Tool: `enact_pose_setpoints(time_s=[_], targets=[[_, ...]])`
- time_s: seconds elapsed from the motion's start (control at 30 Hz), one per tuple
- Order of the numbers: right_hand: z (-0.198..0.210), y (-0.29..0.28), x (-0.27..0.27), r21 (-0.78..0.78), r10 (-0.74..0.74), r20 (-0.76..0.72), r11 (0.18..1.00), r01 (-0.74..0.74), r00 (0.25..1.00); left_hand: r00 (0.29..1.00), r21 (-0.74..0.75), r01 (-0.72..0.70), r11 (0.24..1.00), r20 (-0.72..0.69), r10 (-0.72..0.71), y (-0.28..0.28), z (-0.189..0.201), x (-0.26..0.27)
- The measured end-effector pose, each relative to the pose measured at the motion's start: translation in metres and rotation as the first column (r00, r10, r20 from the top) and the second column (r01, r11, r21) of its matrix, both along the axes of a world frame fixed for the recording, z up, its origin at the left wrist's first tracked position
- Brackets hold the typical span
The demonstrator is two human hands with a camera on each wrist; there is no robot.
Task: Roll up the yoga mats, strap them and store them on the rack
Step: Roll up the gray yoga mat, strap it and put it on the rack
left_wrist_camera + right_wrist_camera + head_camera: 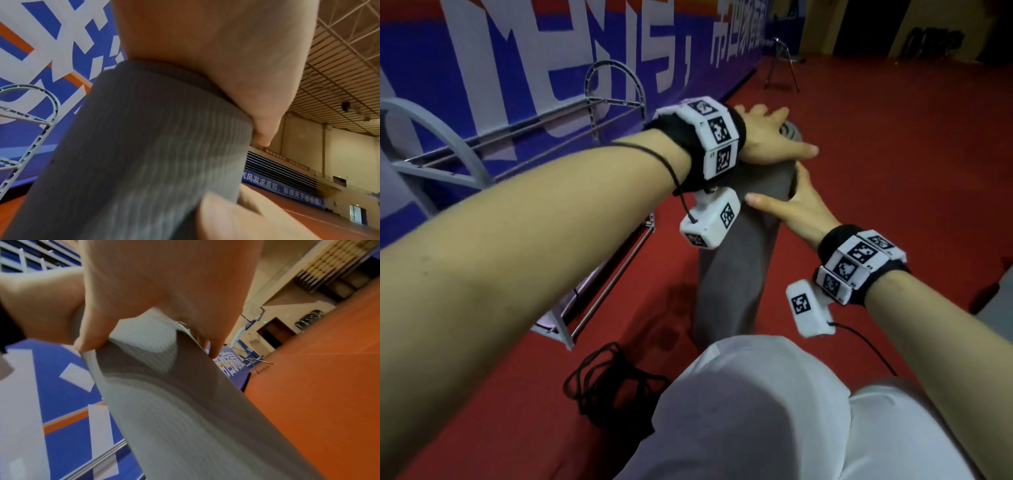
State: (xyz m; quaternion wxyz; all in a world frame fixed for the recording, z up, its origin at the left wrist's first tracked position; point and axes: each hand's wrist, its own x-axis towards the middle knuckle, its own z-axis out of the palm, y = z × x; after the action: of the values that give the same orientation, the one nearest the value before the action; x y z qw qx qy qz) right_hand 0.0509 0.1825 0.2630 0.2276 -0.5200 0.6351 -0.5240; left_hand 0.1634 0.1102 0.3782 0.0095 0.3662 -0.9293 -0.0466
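Note:
A rolled grey yoga mat (736, 267) stands upright on the red floor in front of my knees. My left hand (774, 137) lies flat on its top end with the fingers straight; the left wrist view shows the palm (226, 48) pressing on the roll's rim (144, 146). My right hand (794, 205) grips the side of the roll just below the top, thumb across the front and fingers round the back. In the right wrist view the right hand (164, 280) holds the mat's (185, 418) outer edge. No strap shows around the roll.
A grey metal rack (616, 99) with arched ends stands left of the mat along the blue banner wall. A tangle of black cord (613, 383) lies on the floor by my white-trousered knee (756, 411). A metal stand (780, 65) is far back.

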Motion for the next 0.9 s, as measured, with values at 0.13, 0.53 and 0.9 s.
enact_pose_setpoints(time_s=[0.13,0.53,0.9], targets=[[-0.007,-0.001,-0.003,0.046,0.039,0.034,0.998,-0.041,0.999,0.994,-0.057,0.106,0.993,0.01,-0.106,-0.013,-0.008,-0.001],[-0.017,0.002,0.005,0.013,-0.09,-0.052,0.996,0.091,0.995,0.385,0.518,0.289,0.805,-0.833,0.398,-0.05,-0.003,0.05],[-0.023,-0.01,0.015,-0.058,-0.058,-0.052,0.997,0.055,0.997,0.443,0.729,-0.345,0.591,-0.429,0.787,-0.12,-0.3,0.172]])
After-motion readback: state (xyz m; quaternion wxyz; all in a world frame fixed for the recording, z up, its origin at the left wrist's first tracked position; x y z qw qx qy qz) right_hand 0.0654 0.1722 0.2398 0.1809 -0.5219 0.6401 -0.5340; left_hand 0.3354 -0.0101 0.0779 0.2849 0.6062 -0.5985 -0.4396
